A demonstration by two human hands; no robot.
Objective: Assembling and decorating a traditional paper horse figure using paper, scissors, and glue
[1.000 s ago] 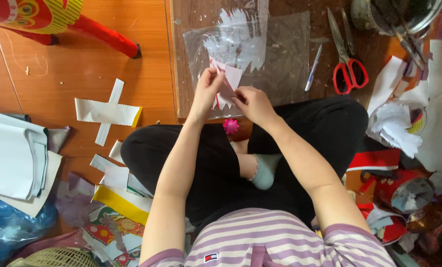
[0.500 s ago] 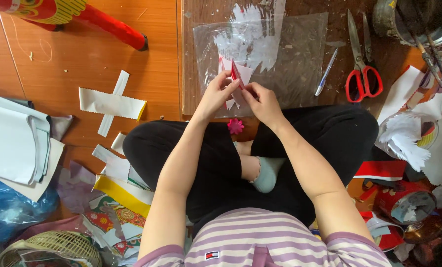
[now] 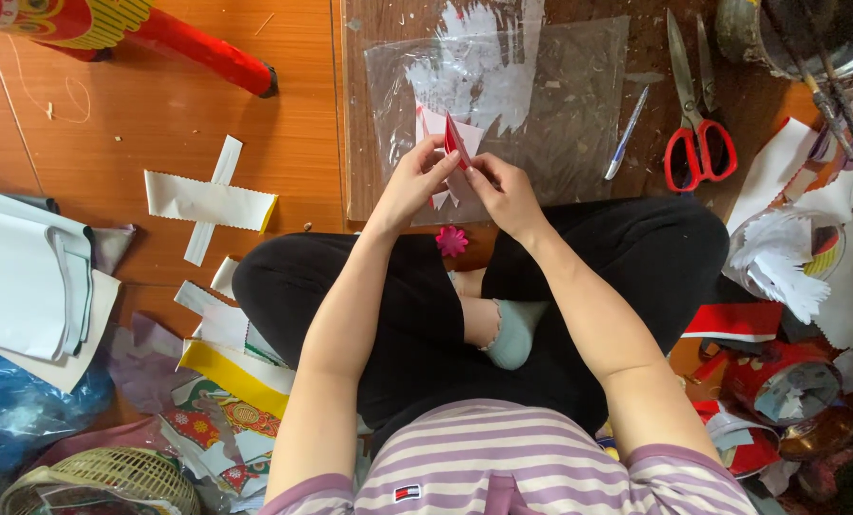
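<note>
Both hands [image 3: 465,186] pinch a folded paper piece [image 3: 453,143] (red inside).

I see an orange wooden floor [image 3: 159,124] carrying a brown board [image 3: 369,114] at twelve o'clock. Red-handled scissors [image 3: 698,143] lie on the board at one o'clock; white paper strips [image 3: 209,200] at ten.

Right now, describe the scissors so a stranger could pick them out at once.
Start at the dark wooden board on the orange floor in front of the seated person, and go to its right end, past the clear plastic sheet. The red-handled metal scissors lie there, blades pointing away from the person, just right of a slim blue-and-white pen. Their two red finger loops set them apart from everything nearby.
</note>
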